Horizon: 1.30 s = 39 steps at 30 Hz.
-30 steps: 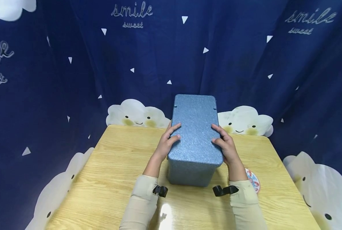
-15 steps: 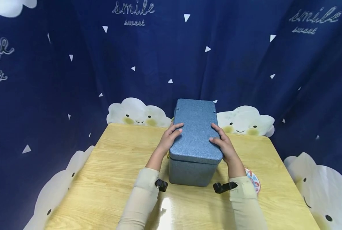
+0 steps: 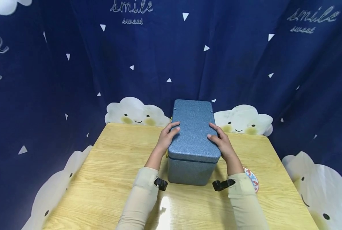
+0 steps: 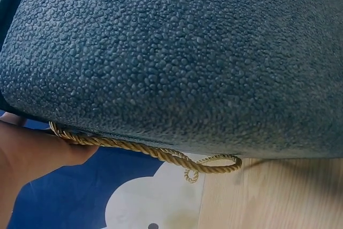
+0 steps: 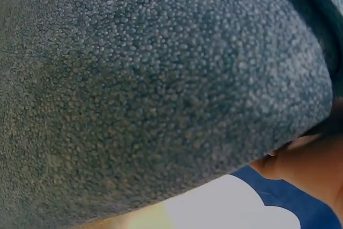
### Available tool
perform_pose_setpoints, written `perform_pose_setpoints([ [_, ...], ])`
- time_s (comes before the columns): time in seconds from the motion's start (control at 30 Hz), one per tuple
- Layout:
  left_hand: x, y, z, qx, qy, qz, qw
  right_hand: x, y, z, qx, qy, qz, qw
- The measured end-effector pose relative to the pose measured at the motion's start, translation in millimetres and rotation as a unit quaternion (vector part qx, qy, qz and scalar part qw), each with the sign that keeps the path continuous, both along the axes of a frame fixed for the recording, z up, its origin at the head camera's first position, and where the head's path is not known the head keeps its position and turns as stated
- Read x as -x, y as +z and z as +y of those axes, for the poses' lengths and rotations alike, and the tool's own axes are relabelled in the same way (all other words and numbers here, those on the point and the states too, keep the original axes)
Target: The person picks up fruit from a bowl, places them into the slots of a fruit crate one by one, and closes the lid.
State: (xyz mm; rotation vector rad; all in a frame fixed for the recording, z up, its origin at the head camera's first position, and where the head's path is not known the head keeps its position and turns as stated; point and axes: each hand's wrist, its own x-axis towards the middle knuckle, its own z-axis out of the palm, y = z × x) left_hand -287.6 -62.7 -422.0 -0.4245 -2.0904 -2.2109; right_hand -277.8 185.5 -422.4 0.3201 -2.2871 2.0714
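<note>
A blue foam box (image 3: 188,172) with a rounded, pebbly surface stands on the table, its matching lid (image 3: 193,137) lying over the top. A narrow dark seam shows between lid and box at the near end. My left hand (image 3: 166,138) holds the lid's left edge, thumb and forefinger on top, the remaining fingers hidden along the side. On the opposite edge, my right hand (image 3: 224,142) grips the lid in the same way. In the left wrist view a gold twisted cord (image 4: 161,154) runs along the box's side by the hand.
A round patterned disc (image 3: 252,179) lies on the wooden table (image 3: 110,179), partly covered by the right forearm. A dark blue curtain (image 3: 148,51) with white clouds hangs behind and beside the table.
The lid has come down onto the box, its far end lower than before, and the seam at the near end now shows. Both hands moved down with it and kept their hold.
</note>
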Motion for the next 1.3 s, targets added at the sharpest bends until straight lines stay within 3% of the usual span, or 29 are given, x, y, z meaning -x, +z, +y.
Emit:
perform_pose_setpoints([
  [0.13, 6.8, -3.8, 1, -0.008, 0.009, -0.004, 0.9999, 5.2, -2.6, 0, 0.010, -0.003, -0.003, 1.000],
  [0.4, -4.5, 16.6, -5, 0.006, -0.026, -0.011, 0.9996, 7.2, -6.0, 1, 0.009, 0.010, -0.012, 1.000],
  [0.63, 5.4, -6.0, -6, 0.014, -0.026, -0.040, 0.9988, -1.4, -11.5, -1, 0.023, 0.021, -0.020, 0.999],
  [0.9, -2.3, -16.0, -11, 0.019, -0.057, -0.080, 0.9950, -10.3, -18.7, -3, 0.007, 0.006, -0.030, 0.999],
  [0.97, -5.3, -14.6, -14, 0.013, -0.058, -0.086, 0.9945, -11.6, -19.2, -5, -0.005, 0.008, -0.026, 1.000],
  [1.2, -17.7, 7.5, -14, 0.022, -0.066, -0.071, 0.9950, -12.3, -17.4, -2, -0.016, 0.006, -0.015, 1.000],
  [1.3, -20.3, 9.1, -12, 0.035, -0.069, -0.078, 0.9940, -14.4, -18.4, -1, -0.010, 0.009, -0.030, 0.999],
])
